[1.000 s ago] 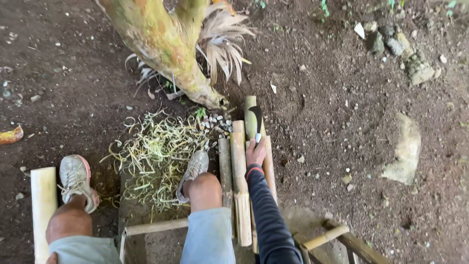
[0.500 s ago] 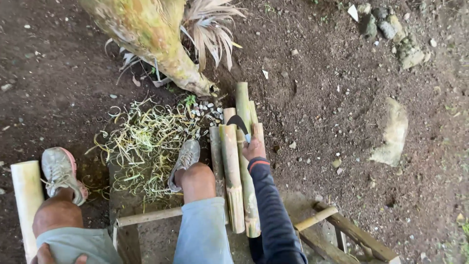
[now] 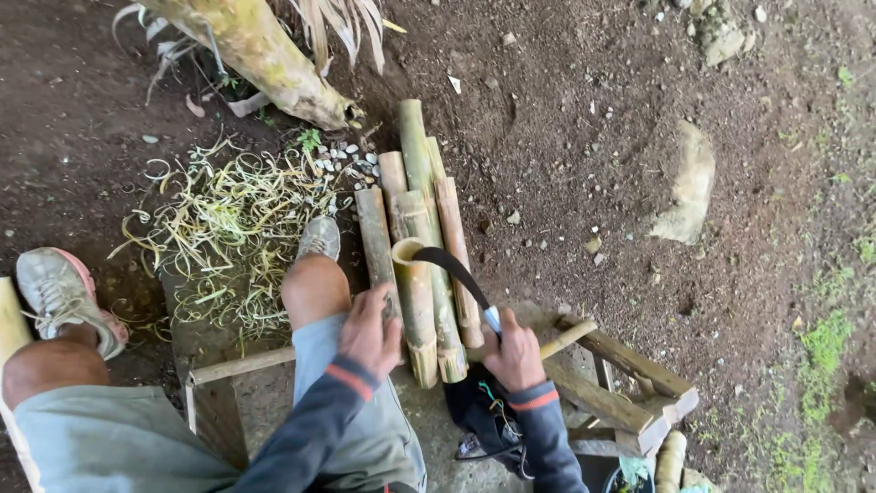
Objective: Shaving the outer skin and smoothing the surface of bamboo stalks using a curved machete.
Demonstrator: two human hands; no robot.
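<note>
Nearest, left hand (image 3: 370, 330) grips bamboo tube (image 3: 416, 306) near its lower end; right hand (image 3: 513, 350) clenches knife (image 3: 456, 274) handle. Tube's long axis runs away from body; curved blade tip rests on far rim. Bundle (image 3: 415, 196) lies beyond on ground.

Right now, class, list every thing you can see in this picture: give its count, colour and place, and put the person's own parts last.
bamboo pieces: about six, green-tan, lying side by side on the ground at centre
curved blade: one, dark, tip at the open end of a bamboo piece
shavings: one heap, pale yellow-green, on the soil at left
tree trunk: one, yellowish, top left
stone: one, pale, on the soil at right
wooden frame: one, brown, lower right
shoes: two, grey, at left
left hand: on a bamboo piece
right hand: gripping the blade's handle
</note>
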